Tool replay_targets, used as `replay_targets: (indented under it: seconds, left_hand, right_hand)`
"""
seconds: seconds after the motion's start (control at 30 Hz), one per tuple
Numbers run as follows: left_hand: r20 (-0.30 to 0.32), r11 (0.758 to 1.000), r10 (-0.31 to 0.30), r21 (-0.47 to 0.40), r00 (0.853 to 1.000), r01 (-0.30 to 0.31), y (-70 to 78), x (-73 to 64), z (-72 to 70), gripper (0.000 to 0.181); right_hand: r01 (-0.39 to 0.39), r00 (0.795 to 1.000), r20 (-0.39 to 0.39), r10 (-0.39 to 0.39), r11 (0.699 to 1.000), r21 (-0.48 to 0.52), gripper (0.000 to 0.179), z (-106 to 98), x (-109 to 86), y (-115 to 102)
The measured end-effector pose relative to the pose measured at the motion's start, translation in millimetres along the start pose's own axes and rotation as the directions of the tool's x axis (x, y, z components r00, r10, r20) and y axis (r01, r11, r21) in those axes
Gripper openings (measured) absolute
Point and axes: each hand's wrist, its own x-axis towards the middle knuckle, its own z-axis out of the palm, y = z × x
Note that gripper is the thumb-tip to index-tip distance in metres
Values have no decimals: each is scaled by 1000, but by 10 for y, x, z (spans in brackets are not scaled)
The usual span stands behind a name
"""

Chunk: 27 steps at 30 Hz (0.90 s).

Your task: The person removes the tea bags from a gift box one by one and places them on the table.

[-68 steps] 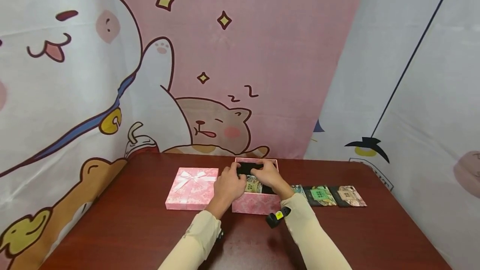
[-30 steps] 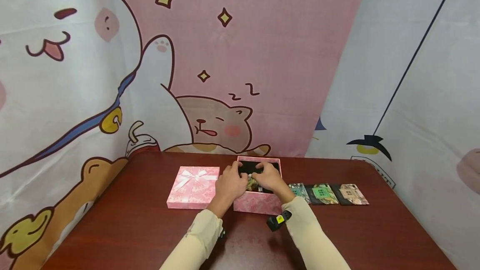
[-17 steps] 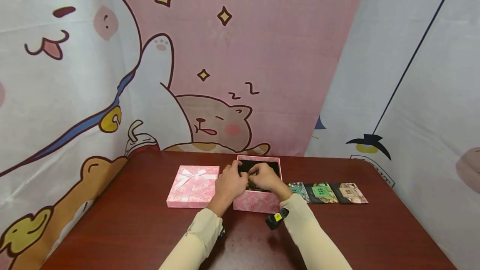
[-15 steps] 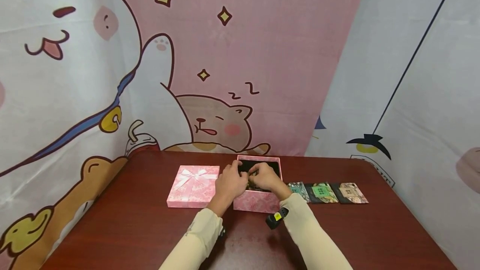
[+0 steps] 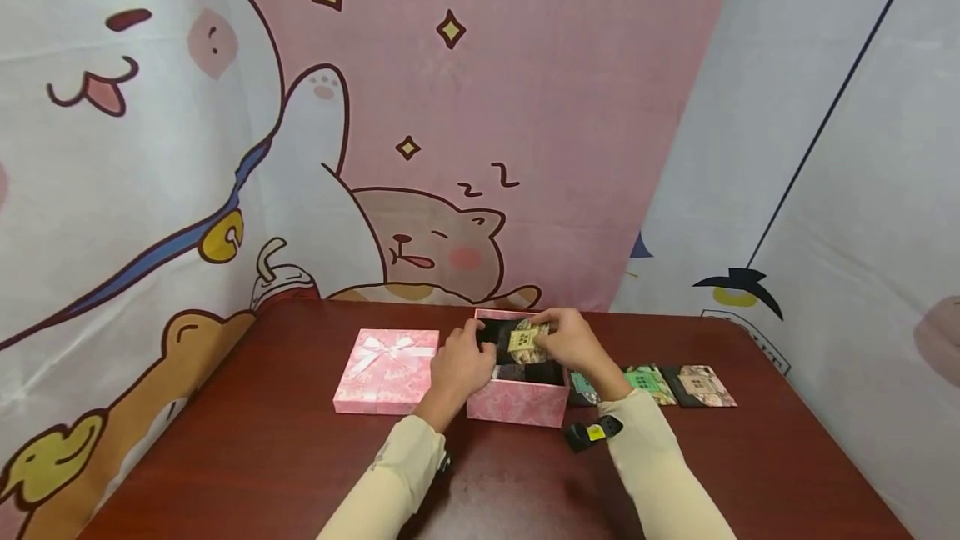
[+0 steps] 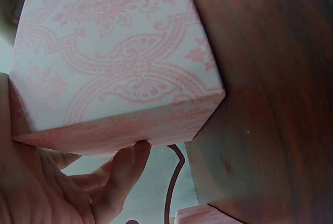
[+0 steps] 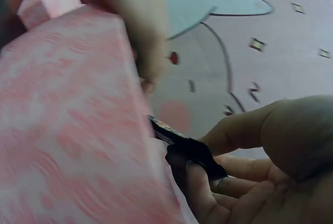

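My left hand [image 5: 459, 369] grips the left wall of an uncovered pink patterned box [image 5: 517, 403]; in the left wrist view its fingers [image 6: 120, 180] lie against the box's outside. Above the box's right part, my right hand [image 5: 576, 347] pinches a tilted, flat black folded packet [image 5: 527, 342] with a yellow floral paper label. The right wrist view shows the thumb and fingers on either side of the packet's soft black edge [image 7: 195, 154]. Dark and grey folded pieces [image 5: 521, 372] lie inside the box, partly hidden by the packet.
The pink lid [image 5: 386, 373] with a white ribbon bow lies left of the box. To the right, three flat black packets with floral labels lie in a row: teal [image 5: 582, 390], green [image 5: 651, 382] and beige [image 5: 705, 386]. A cartoon cloth [image 5: 562, 148] hangs behind the brown table [image 5: 487, 490].
My right hand has come up and to the right out of the box with the yellow-labelled packet pinched in it. The left hand stays on the box wall.
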Motion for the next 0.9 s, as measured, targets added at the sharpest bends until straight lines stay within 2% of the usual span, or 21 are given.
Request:
replay_targets:
  seconds: [0.2, 0.4, 0.63, 0.9]
  left_hand:
    - [-6, 1000, 5, 1, 1000, -5, -4, 7, 7, 37]
    - [-19, 1000, 19, 0, 1000, -19, -12, 0, 1, 38]
    - [-41, 1000, 30, -3, 999, -30, -7, -9, -24, 37]
    - [-37, 999, 40, -13, 999, -40, 7, -19, -31, 37]
  right_hand:
    - [-42, 999, 26, 40, 997, 72, 34, -371, -176, 16]
    - [-52, 998, 48, 47, 992, 117, 39, -630, -349, 133]
    - [-79, 994, 90, 64, 981, 176, 43, -844, -523, 291]
    - [-124, 989, 108, 104, 972, 199, 47, -976, -692, 481]
